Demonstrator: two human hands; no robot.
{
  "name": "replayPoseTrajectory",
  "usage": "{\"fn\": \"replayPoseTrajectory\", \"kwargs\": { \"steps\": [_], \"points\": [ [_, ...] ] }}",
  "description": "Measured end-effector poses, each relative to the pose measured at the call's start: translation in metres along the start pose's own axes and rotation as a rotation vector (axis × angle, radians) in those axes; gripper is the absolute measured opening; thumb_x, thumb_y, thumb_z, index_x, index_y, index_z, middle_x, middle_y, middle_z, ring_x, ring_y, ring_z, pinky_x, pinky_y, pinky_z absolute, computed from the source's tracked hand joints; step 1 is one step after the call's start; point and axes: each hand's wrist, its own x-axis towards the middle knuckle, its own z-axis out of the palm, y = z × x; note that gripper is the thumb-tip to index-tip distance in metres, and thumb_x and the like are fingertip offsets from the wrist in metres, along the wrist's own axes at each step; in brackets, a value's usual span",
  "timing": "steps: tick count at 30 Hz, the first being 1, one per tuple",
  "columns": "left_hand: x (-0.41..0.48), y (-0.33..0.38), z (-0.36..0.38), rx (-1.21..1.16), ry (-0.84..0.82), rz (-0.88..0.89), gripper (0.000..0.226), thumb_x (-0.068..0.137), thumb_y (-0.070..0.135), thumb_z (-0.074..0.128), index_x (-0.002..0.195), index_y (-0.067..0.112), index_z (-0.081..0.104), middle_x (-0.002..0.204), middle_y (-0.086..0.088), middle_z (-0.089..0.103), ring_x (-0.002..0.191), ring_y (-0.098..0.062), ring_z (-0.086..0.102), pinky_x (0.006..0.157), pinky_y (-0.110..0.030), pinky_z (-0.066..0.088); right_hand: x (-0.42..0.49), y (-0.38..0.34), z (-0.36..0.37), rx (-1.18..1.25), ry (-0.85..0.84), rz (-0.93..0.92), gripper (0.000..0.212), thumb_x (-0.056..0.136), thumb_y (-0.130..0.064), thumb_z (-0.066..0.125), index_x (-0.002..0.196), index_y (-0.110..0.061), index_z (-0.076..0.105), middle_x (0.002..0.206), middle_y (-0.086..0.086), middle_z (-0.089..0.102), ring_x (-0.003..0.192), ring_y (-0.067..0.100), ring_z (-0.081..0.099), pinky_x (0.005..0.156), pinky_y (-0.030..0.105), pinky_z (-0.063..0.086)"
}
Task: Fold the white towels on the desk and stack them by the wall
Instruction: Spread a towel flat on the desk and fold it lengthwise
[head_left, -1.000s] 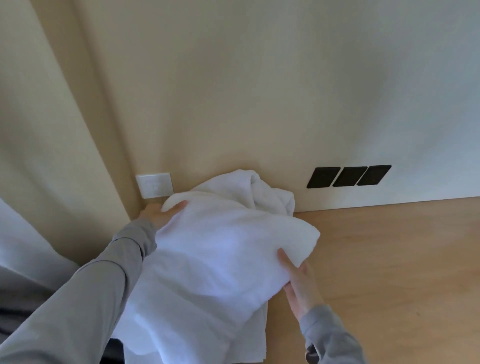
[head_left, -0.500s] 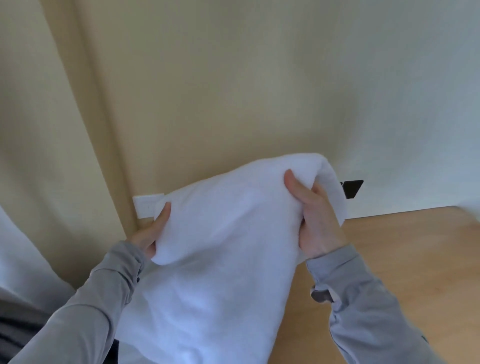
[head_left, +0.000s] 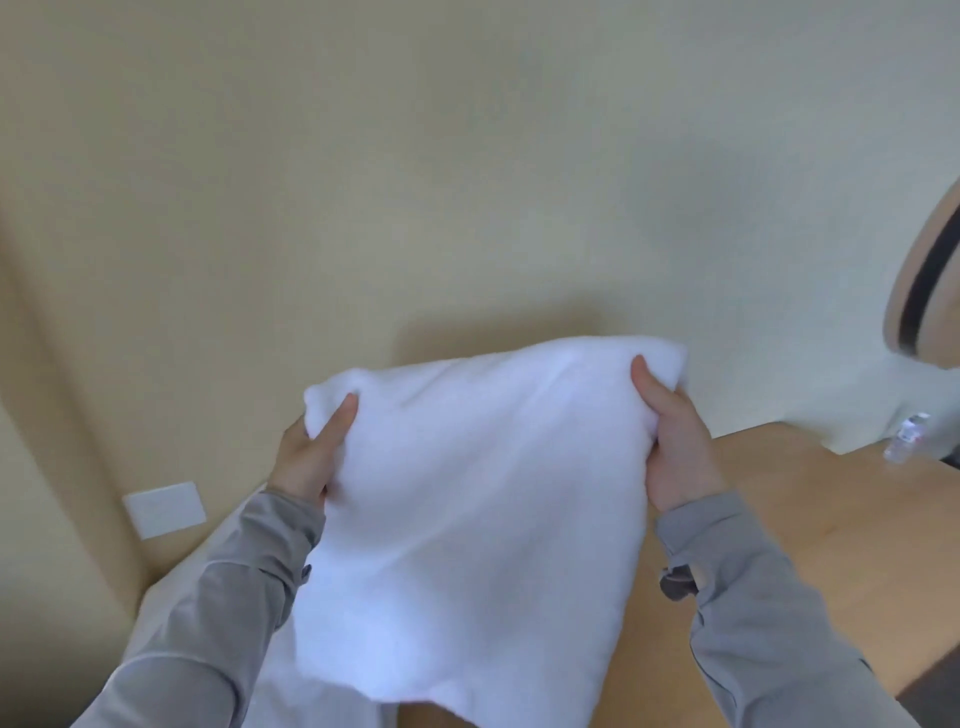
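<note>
The soft white terry towel (head_left: 467, 493) hangs above the light wooden desk (head_left: 810, 499), near the cream wall (head_left: 467, 182), its top edge stretched sideways between the left hand (head_left: 306, 457) and the right hand (head_left: 675, 447), whose fingers clench its upper corners.

Single head-worn wide-angle view, forward and down, close over desk (head_left: 810, 525) toward wall (head_left: 467, 182).

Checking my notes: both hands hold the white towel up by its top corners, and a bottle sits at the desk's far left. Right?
No. The head view shows the bottle at the far right of the desk, not the left. The rest holds: the left hand and right hand grip the towel by its top corners, holding it up.
</note>
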Motion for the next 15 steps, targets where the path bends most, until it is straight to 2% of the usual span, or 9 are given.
{"fn": "replayPoseTrajectory", "kwargs": {
  "steps": [3, 6, 8, 11, 13, 15],
  "points": [
    [-0.018, 0.007, 0.065, 0.075, 0.024, 0.108, 0.038, 0.072, 0.048, 0.071, 0.097, 0.020, 0.070, 0.101, -0.001, 0.073, 0.098, -0.020, 0.067, 0.090, -0.038, 0.052, 0.000, -0.038, -0.059, -0.004, 0.021, -0.008, 0.041, 0.085, -0.036, 0.062, 0.119, -0.012, 0.061, 0.111, 0.008, 0.070, 0.100, 0.021, 0.068, 0.068, 0.028, 0.057],
    [-0.036, 0.011, 0.129, 0.174, 0.101, 0.206, 0.020, 0.077, 0.047, 0.069, 0.078, 0.027, 0.067, 0.085, 0.008, 0.068, 0.085, -0.014, 0.062, 0.077, -0.029, 0.049, 0.003, -0.076, -0.117, -0.045, 0.003, -0.016, 0.045, 0.085, -0.040, 0.061, 0.121, -0.013, 0.060, 0.115, 0.008, 0.068, 0.104, 0.021, 0.066, 0.074, 0.032, 0.055],
    [-0.048, 0.010, 0.166, 0.251, 0.133, 0.266, 0.022, 0.081, 0.046, 0.066, 0.068, 0.030, 0.059, 0.077, 0.008, 0.060, 0.074, -0.012, 0.054, 0.067, -0.025, 0.044, 0.004, -0.099, -0.151, -0.052, -0.002, -0.037, 0.046, 0.085, -0.040, 0.061, 0.121, -0.012, 0.060, 0.115, 0.008, 0.068, 0.106, 0.021, 0.065, 0.076, 0.032, 0.055],
    [-0.063, 0.008, 0.211, 0.359, 0.148, 0.340, 0.029, 0.085, 0.046, 0.062, 0.078, 0.018, 0.058, 0.082, -0.003, 0.055, 0.075, -0.016, 0.049, 0.066, -0.028, 0.041, 0.006, -0.124, -0.198, -0.049, -0.002, -0.054, 0.044, 0.086, -0.038, 0.061, 0.122, -0.013, 0.059, 0.116, 0.008, 0.068, 0.106, 0.021, 0.065, 0.082, 0.035, 0.053],
    [-0.070, 0.009, 0.237, 0.411, 0.147, 0.370, 0.036, 0.086, 0.047, 0.060, 0.085, 0.011, 0.060, 0.084, -0.003, 0.055, 0.077, -0.017, 0.047, 0.069, -0.030, 0.040, 0.008, -0.133, -0.225, -0.054, 0.004, -0.047, 0.044, 0.086, -0.039, 0.060, 0.122, -0.014, 0.059, 0.116, 0.007, 0.068, 0.107, 0.021, 0.065, 0.084, 0.037, 0.052],
    [-0.072, 0.010, 0.261, 0.421, 0.125, 0.387, 0.034, 0.087, 0.044, 0.059, 0.081, 0.011, 0.062, 0.076, 0.002, 0.056, 0.074, -0.014, 0.047, 0.064, -0.021, 0.041, 0.011, -0.137, -0.248, -0.053, 0.014, -0.034, 0.046, 0.086, -0.041, 0.061, 0.124, -0.015, 0.057, 0.117, 0.006, 0.068, 0.107, 0.020, 0.065, 0.082, 0.035, 0.053]
  ]
}}
